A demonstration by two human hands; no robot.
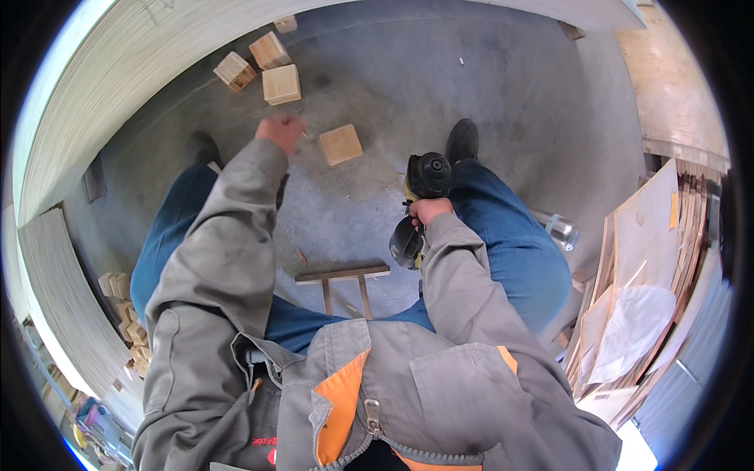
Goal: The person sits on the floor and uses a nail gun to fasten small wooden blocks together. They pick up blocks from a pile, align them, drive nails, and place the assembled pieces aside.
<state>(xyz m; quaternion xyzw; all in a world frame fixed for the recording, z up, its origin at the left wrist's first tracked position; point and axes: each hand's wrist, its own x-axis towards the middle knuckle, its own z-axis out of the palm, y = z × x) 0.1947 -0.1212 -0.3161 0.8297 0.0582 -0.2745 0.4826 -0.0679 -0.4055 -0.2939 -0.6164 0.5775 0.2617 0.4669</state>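
Note:
My right hand [432,211] grips a pneumatic coil nailer [429,175] by its handle. The tool has a black head, a yellow-green body and a round black magazine, and it hangs beside my right knee. Out over the floor, my left hand [283,130] is blurred with its fingers curled; whether anything is in them cannot be made out. Just right of that hand, a square wooden block [341,145] lies on the concrete. Beyond the hand sits a stacked wooden block [281,84], with two striped layered blocks [270,50] [235,71] close by.
Tall plywood stacks [118,88] curve around the left and far side. At right lean loose wooden sheets [642,229] with white plastic [633,332] over them. A shiny metal cylinder [562,232] lies by my right leg. A narrow wooden frame [343,274] is between my legs.

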